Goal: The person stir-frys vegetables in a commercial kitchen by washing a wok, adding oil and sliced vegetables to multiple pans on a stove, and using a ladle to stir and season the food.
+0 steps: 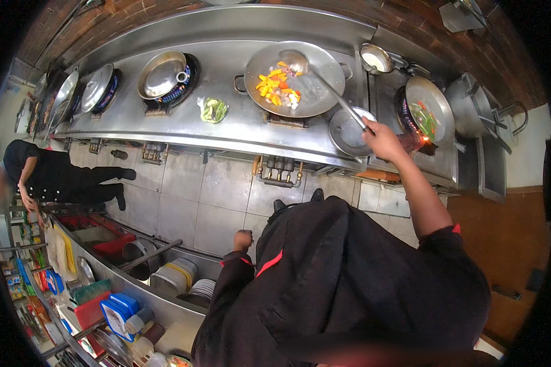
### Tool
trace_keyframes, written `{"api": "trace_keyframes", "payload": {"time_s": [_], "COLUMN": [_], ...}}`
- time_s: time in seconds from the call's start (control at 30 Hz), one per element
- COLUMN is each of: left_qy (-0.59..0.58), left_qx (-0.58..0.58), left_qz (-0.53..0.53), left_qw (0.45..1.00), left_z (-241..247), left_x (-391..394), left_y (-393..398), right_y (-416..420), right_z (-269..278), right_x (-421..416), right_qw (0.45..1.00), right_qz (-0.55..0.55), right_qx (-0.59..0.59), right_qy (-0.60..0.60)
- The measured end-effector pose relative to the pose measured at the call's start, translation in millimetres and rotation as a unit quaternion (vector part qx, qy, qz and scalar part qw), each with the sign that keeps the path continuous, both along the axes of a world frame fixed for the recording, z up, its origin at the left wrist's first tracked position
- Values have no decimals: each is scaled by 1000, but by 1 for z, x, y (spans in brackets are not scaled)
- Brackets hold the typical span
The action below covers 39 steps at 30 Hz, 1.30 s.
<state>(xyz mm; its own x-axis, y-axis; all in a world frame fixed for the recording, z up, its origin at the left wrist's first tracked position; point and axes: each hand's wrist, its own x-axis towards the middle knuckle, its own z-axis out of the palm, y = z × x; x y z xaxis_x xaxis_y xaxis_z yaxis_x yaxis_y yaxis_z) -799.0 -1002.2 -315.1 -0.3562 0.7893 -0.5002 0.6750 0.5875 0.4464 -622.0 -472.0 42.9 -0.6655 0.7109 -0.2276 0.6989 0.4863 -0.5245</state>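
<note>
My right hand [382, 139] grips the dark end of a long-handled metal ladle [337, 97]. The bowl of the ladle rests inside a wide two-handled wok [319, 103], by chopped orange, purple and white vegetables [278, 87]. Beneath that hand sits a round metal pan or lid [351, 133] on the steel range. My left hand [242, 240] hangs low beside my dark jacket, away from the range. Its fingers look curled, but their inner side is hidden.
A flame burns under a pan with green and red vegetables [424, 120]. A bag of greens [212, 110] lies left of the wok, near a lidded pan [162, 75] on a lit burner. Behind me runs a steel counter [170, 316]. Another person [64, 174] stands at left.
</note>
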Motion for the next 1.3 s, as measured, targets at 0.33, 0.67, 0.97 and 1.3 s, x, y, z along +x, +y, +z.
{"api": "trace_keyframes", "payload": {"time_s": [0.33,0.67,0.97,1.3], "left_qy": [-121,-14,10,102], "left_qx": [-29,31,-1,-121], "left_qz": [117,-92,-151,-248], "left_qw": [985,995,988,956], "left_z": [0,-39,-12,29], "left_x": [3,-3,-39,-10], "left_y": [-10,-12,29,40], "right_y": [7,-42,-60,125], "right_z": [46,157,-51,-196], "right_x": [-8,81,52,156], "right_qw": [955,954,996,867], "right_qz": [122,90,-44,-472], "right_qx": [186,173,70,157], "right_qy": [-193,-229,18,-34]}}
